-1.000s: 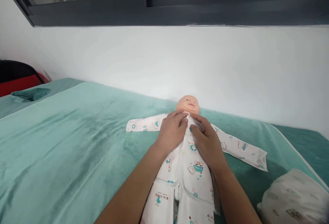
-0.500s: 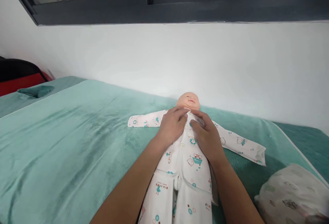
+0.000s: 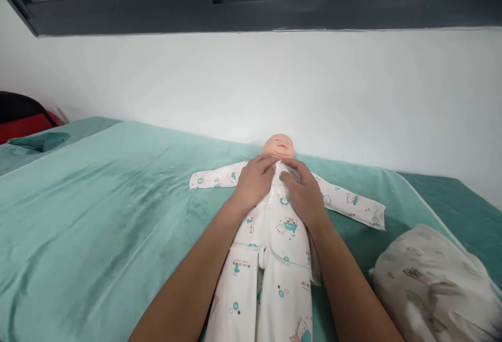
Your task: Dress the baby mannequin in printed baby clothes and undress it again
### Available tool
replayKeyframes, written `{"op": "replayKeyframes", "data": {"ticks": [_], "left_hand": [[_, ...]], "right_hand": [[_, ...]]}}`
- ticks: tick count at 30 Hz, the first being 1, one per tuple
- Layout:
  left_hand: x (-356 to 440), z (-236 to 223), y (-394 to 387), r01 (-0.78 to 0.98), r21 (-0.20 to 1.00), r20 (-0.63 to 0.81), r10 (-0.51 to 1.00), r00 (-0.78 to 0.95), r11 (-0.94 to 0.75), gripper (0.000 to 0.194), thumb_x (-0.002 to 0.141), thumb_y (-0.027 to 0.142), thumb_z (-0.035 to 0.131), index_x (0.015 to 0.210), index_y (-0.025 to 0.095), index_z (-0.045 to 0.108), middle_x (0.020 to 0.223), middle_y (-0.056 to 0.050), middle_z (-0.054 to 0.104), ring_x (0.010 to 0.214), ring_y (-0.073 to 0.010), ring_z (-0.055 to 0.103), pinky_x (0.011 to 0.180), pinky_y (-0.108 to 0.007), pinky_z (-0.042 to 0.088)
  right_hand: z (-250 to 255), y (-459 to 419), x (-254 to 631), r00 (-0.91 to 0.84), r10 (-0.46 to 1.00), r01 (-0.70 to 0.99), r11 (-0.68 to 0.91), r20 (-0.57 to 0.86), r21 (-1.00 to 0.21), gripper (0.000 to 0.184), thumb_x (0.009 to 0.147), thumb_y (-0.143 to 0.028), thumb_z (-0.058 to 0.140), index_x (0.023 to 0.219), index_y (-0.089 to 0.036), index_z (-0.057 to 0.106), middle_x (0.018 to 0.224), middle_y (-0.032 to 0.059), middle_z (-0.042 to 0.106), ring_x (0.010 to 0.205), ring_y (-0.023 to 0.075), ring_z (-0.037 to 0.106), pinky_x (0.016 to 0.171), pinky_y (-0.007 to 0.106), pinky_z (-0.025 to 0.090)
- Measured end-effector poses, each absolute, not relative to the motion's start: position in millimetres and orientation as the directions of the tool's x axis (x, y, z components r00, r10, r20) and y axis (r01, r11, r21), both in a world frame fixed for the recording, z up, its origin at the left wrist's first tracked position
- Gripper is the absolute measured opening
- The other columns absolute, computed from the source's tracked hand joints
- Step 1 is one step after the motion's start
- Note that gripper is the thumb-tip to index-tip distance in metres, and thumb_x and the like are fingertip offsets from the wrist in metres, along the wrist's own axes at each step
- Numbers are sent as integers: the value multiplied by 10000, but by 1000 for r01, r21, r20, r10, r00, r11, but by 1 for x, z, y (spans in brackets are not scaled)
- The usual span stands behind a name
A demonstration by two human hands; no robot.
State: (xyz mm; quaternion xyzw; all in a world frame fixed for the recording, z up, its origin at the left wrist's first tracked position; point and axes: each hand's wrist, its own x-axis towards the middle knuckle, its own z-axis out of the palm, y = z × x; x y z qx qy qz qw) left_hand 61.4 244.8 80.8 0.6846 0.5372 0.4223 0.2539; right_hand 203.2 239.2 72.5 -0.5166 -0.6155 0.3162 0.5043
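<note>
A baby doll [image 3: 278, 145] lies on its back with its head by the wall, dressed in a white printed baby jacket [image 3: 288, 240] and matching trousers [image 3: 284, 300]. Both sleeves stretch out sideways. At the collar, my left hand [image 3: 255, 179] pinches the jacket's front edge just under the doll's chin. Opposite it, my right hand [image 3: 304, 187] grips the other front edge, thumb and fingers bent on the cloth. The fingertips of both hands nearly meet at the neckline. A pale button [image 3: 269, 208] shows lower on the jacket front.
A green plush blanket [image 3: 98, 216] covers the bed. To the right of my right forearm sits a bundled white printed cloth [image 3: 431, 279]. A white wall [image 3: 235, 86] and a dark window frame [image 3: 117, 12] stand behind. At far left is a red and black item [image 3: 23, 117].
Both hands stay at the jacket collar with hardly any motion. The view has shifted, so the doll sits slightly higher and further left, and more of the cloth bundle shows.
</note>
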Motion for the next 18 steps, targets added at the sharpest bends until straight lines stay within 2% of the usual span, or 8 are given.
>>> {"op": "replayKeyframes", "data": {"ticks": [7,12,18], "left_hand": [[61,79,246,523,794,317,945,80,-310,395,974,252,415,1223,265,720,1397,-13,650,1350,-213,544,1181,-392,396],[62,78,248,520,814,300,954,9,-260,359,959,270,458,1197,231,724,1352,-49,673,1293,-234,584,1160,-410,418],[62,77,247,510,804,332,943,39,-305,375,974,272,433,1192,257,737,1334,-43,681,1289,-226,587,1148,-401,434]], "right_hand": [[70,239,203,41,948,301,289,315,-909,346,828,-335,573,1144,-233,669,1257,66,697,1205,264,600,1093,454,408],[66,243,205,27,938,308,321,345,-896,331,832,-335,573,1134,-243,670,1267,57,696,1212,261,599,1098,451,402],[66,244,206,2,942,277,323,337,-905,335,852,-326,536,1145,-266,688,1289,36,703,1238,251,601,1112,448,403]]}}
